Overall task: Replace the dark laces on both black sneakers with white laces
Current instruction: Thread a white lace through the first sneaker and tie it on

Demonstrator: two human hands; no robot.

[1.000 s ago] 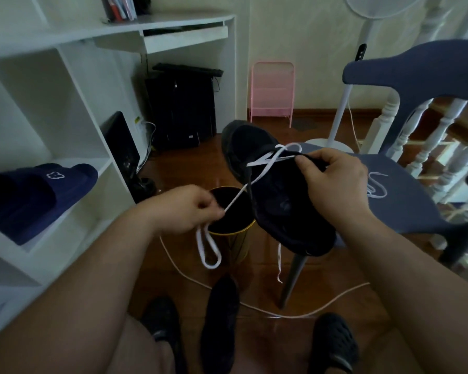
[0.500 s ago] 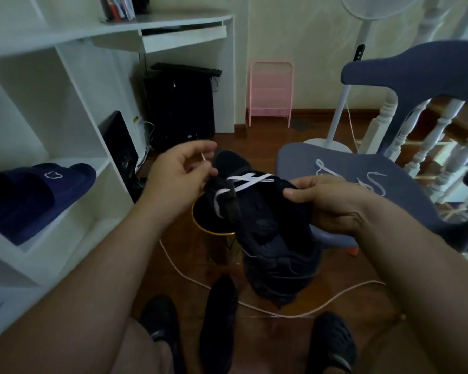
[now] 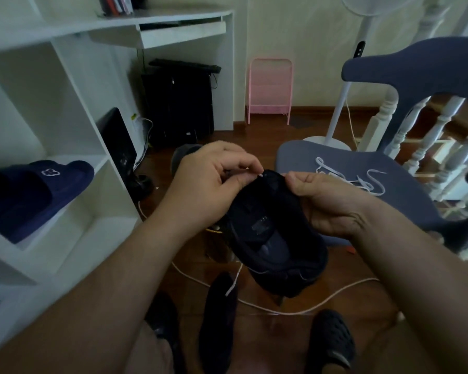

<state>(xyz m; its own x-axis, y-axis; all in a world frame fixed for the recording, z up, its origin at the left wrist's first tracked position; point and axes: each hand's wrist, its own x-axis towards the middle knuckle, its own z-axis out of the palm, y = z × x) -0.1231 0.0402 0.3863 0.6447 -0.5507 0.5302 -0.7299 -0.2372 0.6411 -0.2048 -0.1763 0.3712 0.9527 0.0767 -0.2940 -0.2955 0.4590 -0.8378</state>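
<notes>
Two hands (image 3: 214,182) (image 3: 327,203) grip one sneaker (image 3: 270,233).

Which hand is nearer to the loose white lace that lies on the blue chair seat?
Right. The right hand holds the sneaker just beside the white lace on the chair seat; the left hand is beyond the sneaker.

A single wide-angle head camera looks forward and down from close above the left hand (image 3: 208,182) and right hand (image 3: 327,203), over a wooden floor (image 3: 254,136) toward white shelves (image 3: 73,109) at left and a seemingly bent chair (image 3: 349,168) at right.
</notes>
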